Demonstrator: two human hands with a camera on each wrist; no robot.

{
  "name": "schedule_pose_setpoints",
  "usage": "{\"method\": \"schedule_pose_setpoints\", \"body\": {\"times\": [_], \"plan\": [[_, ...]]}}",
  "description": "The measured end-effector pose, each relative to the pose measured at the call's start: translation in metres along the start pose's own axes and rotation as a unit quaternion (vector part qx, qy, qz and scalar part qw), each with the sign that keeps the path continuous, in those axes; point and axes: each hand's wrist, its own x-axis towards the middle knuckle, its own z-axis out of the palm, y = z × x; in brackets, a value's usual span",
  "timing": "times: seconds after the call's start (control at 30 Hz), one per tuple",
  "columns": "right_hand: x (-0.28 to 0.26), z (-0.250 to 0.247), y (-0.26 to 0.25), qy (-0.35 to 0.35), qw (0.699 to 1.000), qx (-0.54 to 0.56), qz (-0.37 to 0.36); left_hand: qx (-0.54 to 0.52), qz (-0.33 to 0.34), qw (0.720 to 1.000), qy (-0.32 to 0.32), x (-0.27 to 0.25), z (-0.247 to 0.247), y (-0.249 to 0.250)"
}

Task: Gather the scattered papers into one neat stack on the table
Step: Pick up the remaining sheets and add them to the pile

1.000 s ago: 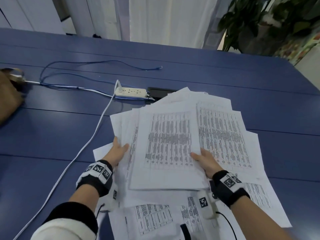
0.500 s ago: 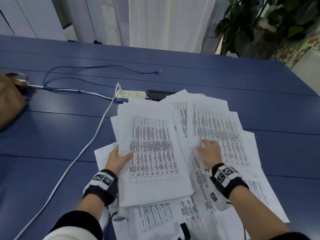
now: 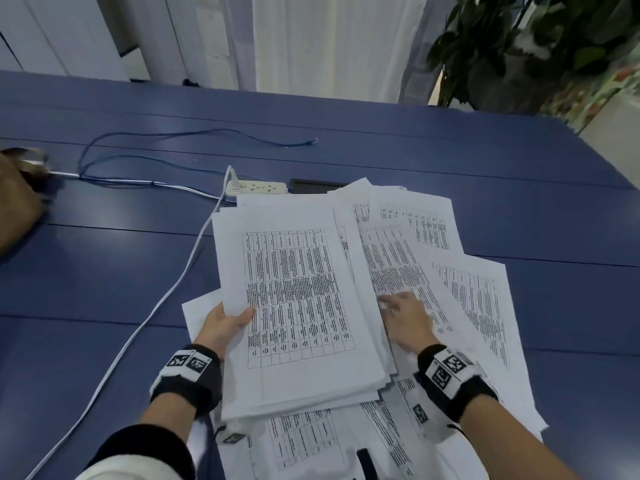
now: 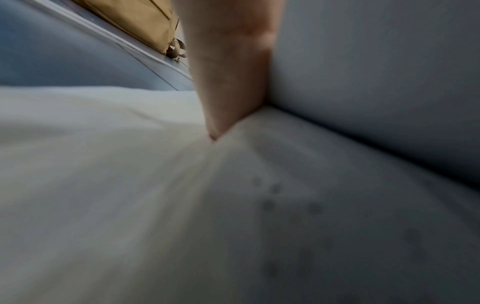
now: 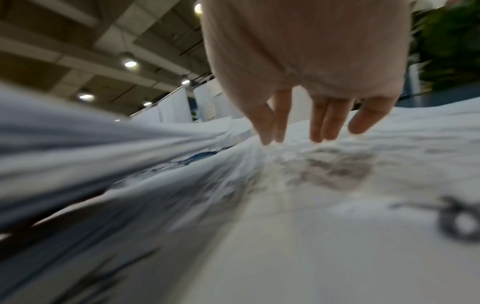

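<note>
A thick stack of printed sheets [image 3: 298,299] is held up a little over the blue table [image 3: 104,271]. My left hand [image 3: 225,323] grips its left edge, thumb on top; the left wrist view shows only that hand [image 4: 231,72] against blurred paper [image 4: 130,185]. To the right, loose printed sheets [image 3: 467,292] lie fanned out. My right hand [image 3: 405,313] rests flat on one of them, fingers straight. In the right wrist view its fingertips [image 5: 319,131] touch the paper [image 5: 337,205]. More sheets [image 3: 311,441] lie under the stack near me.
A white power strip [image 3: 256,187] with a white cord [image 3: 138,337] and a blue cable [image 3: 173,136] lies beyond the papers, beside a dark slot [image 3: 315,185]. A brown bag [image 3: 17,199] sits at the left edge. A potted plant [image 3: 519,46] stands behind the table.
My right hand let go of the stack and moved right onto the loose sheets. The stack, now held by the left hand alone, shifted left and settled lower.
</note>
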Motion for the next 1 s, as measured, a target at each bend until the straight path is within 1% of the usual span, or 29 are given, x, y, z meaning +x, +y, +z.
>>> {"method": "schedule_pose_setpoints", "body": {"times": [0.03, 0.1, 0.13, 0.17, 0.23, 0.33, 0.5, 0.63, 0.7, 0.8, 0.9, 1.0], "plan": [[0.006, -0.006, 0.004, 0.037, 0.999, 0.029, 0.022, 0.002, -0.004, 1.000, -0.004, 0.000, 0.000, 0.000], [0.017, -0.022, 0.015, 0.088, 0.991, 0.019, 0.099, 0.000, -0.013, 1.000, -0.010, 0.001, 0.000, 0.000], [0.021, -0.030, 0.023, 0.087, 0.986, 0.002, 0.144, 0.002, -0.016, 1.000, -0.012, 0.001, -0.001, -0.001], [0.024, -0.035, 0.030, 0.069, 0.981, -0.012, 0.181, 0.004, -0.021, 1.000, -0.017, 0.001, -0.001, -0.001], [0.024, -0.039, 0.040, 0.033, 0.975, -0.040, 0.215, 0.001, -0.027, 0.999, -0.022, 0.001, -0.001, -0.001], [0.017, -0.039, 0.043, 0.003, 0.975, -0.077, 0.207, 0.001, -0.027, 0.999, -0.020, 0.001, 0.000, 0.000], [0.002, -0.037, 0.036, -0.081, 0.977, -0.053, 0.191, 0.012, -0.018, 0.999, -0.025, -0.004, 0.006, 0.001], [-0.016, -0.034, 0.024, -0.137, 0.970, -0.106, 0.172, 0.022, -0.015, 0.999, -0.026, -0.006, 0.009, 0.001], [-0.024, -0.033, 0.018, -0.152, 0.972, -0.079, 0.163, 0.024, -0.012, 0.999, -0.022, -0.005, 0.009, 0.000], [-0.031, -0.032, 0.011, -0.160, 0.972, 0.013, 0.171, 0.022, -0.011, 1.000, -0.014, -0.005, 0.010, 0.000], [-0.035, -0.025, 0.003, -0.168, 0.969, 0.031, 0.178, 0.019, -0.015, 1.000, -0.012, -0.003, 0.009, -0.001], [-0.039, -0.020, -0.002, -0.177, 0.970, 0.051, 0.160, 0.015, -0.023, 1.000, -0.015, -0.001, 0.008, -0.003]]}}
